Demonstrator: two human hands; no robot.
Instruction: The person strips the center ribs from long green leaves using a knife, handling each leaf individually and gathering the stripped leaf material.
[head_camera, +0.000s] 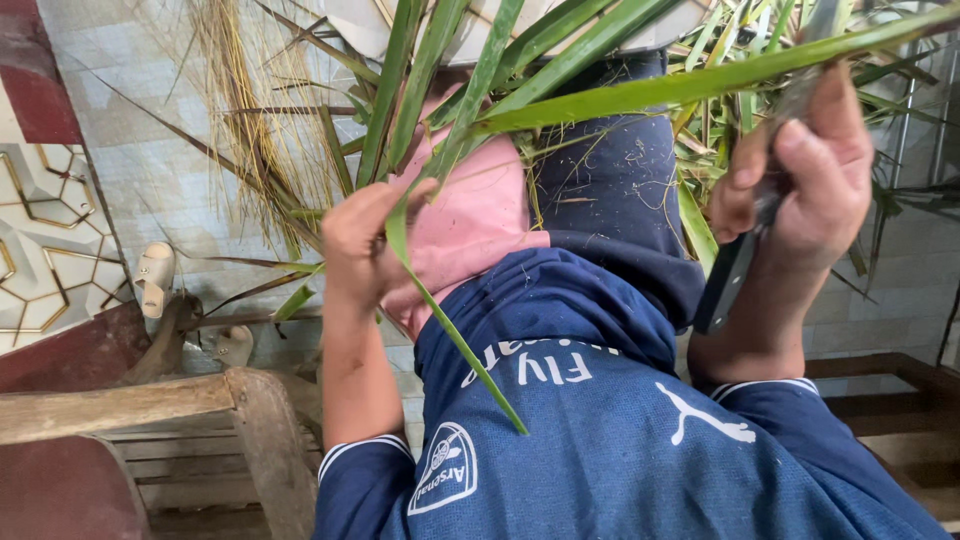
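My left hand (362, 240) pinches a long narrow green leaf (455, 340), which bends at the fingers and hangs down over my blue shirt. My right hand (805, 170) is closed around a knife (728, 280). Its dark handle sticks out below the fist and its blade points up into the foliage. Several long green leaves (640, 95) fan across the top of the view above both hands. A pink cloth (475, 215) lies on my lap between the hands, beside my dark blue trouser leg (610, 180), which is sprinkled with plant fibres.
A bundle of dry yellow stalks (250, 120) lies on the grey tiled floor (160, 180) at the upper left. A pale sandal (155, 280) sits near a wooden armrest (200, 395) at the lower left. Wooden slats (880, 385) run along the right.
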